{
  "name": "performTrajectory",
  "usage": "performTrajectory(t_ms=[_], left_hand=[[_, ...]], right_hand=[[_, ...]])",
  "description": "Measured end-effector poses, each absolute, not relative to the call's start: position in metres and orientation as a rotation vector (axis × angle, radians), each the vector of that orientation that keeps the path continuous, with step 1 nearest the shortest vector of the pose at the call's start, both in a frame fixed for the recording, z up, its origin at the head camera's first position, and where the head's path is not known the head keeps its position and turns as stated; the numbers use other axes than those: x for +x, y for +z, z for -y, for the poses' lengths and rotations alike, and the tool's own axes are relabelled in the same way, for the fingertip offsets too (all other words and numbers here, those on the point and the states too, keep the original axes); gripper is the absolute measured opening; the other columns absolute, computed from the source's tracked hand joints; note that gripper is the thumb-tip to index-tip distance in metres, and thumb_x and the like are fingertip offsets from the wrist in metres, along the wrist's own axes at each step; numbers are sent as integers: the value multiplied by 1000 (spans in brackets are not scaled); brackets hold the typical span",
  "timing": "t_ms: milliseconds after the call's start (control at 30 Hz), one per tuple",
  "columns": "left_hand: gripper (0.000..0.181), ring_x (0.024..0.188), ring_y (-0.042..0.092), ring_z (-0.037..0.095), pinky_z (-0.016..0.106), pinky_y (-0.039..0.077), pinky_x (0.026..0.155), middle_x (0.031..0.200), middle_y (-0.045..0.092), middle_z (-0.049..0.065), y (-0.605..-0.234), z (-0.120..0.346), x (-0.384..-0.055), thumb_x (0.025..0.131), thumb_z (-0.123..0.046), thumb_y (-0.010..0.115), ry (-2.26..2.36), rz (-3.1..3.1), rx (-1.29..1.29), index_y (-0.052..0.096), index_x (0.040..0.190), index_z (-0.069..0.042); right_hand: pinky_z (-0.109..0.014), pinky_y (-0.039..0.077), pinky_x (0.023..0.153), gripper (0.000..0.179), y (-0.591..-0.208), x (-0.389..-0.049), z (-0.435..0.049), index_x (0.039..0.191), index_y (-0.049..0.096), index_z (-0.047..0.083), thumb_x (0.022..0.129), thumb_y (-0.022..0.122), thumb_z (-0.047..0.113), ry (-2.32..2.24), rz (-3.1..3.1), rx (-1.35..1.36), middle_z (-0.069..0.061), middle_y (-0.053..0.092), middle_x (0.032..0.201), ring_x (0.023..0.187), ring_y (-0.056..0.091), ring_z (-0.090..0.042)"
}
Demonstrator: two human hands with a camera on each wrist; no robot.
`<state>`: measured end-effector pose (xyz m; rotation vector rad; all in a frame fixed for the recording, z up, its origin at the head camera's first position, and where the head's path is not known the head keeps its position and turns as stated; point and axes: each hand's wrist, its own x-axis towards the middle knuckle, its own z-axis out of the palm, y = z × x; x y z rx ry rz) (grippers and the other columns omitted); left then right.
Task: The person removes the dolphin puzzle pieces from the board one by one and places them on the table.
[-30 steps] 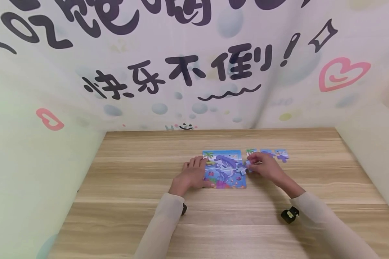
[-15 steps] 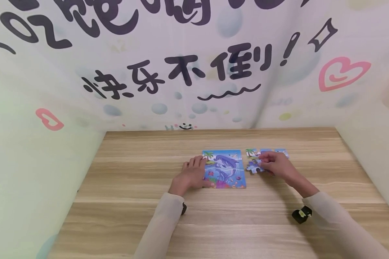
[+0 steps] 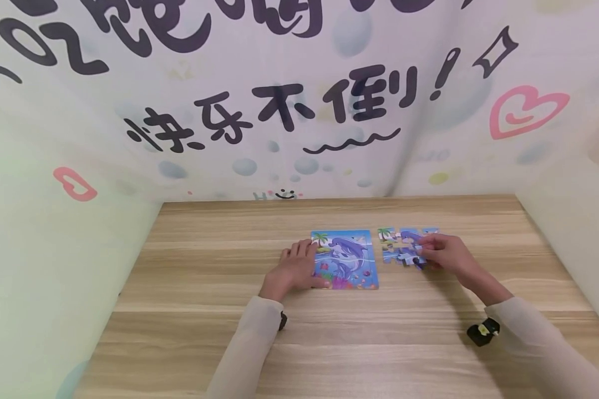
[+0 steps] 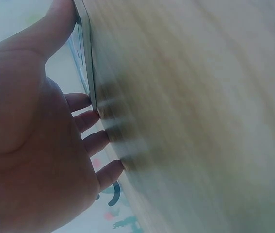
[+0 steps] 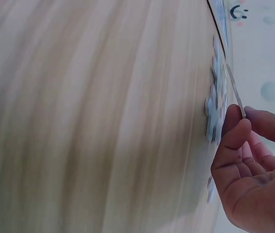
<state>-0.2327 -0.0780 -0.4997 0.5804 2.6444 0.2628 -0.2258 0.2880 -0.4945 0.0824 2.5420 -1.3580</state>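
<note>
A square dolphin puzzle board (image 3: 346, 259) lies flat on the table. My left hand (image 3: 295, 270) rests at its left edge, thumb over the near corner and fingers extended. In the left wrist view the fingertips of the left hand (image 4: 35, 126) touch the tabletop beside the board's edge. Right of the board, my right hand (image 3: 448, 256) pinches a puzzle piece (image 3: 412, 256) between thumb and fingers. The right wrist view shows this puzzle piece (image 5: 235, 90) edge-on and tilted, raised over the loose pieces (image 5: 214, 114). Its printed face is partly hidden by the fingers in the head view.
Loose puzzle pieces with a palm tree (image 3: 385, 234) and a dolphin (image 3: 409, 235) lie in rows right of the board. The right hand covers some of them. A printed cloth wall (image 3: 279, 160) stands behind the wooden table (image 3: 349, 343).
My right hand has moved rightward with the pinched puzzle piece, away from the board and over the loose pieces. The left hand has stayed at the board's left edge.
</note>
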Motion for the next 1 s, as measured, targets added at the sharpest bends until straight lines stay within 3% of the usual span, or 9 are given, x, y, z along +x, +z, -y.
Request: performTrajectory(t_ms=[233, 767, 1000], left_hand=[[101, 147, 20, 30, 49, 26, 114, 162, 17, 10, -500, 79, -234, 85, -65, 64, 258, -2655, 584, 17, 157, -12], [101, 148, 19, 31, 49, 25, 114, 162, 17, 10, -499, 79, -232, 86, -64, 64, 269, -2645, 577, 17, 158, -12], [100, 148, 19, 31, 49, 24, 115, 162, 17, 9, -498, 79, -232, 86, -63, 65, 275, -2645, 583, 17, 158, -12]], right_hand=[[-27, 52, 60, 42, -497, -225, -310, 124, 57, -11, 95, 68, 17, -1343, -2558, 148, 0, 64, 83, 66, 57, -9], [-25, 52, 61, 34, -505, -227, -340, 116, 59, -9, 96, 65, 18, -1284, -2577, 254, 6, 65, 84, 70, 55, -5], [-26, 52, 60, 33, -505, -226, -345, 113, 61, -7, 96, 66, 21, -1202, -2631, 207, 0, 64, 85, 69, 55, -9]])
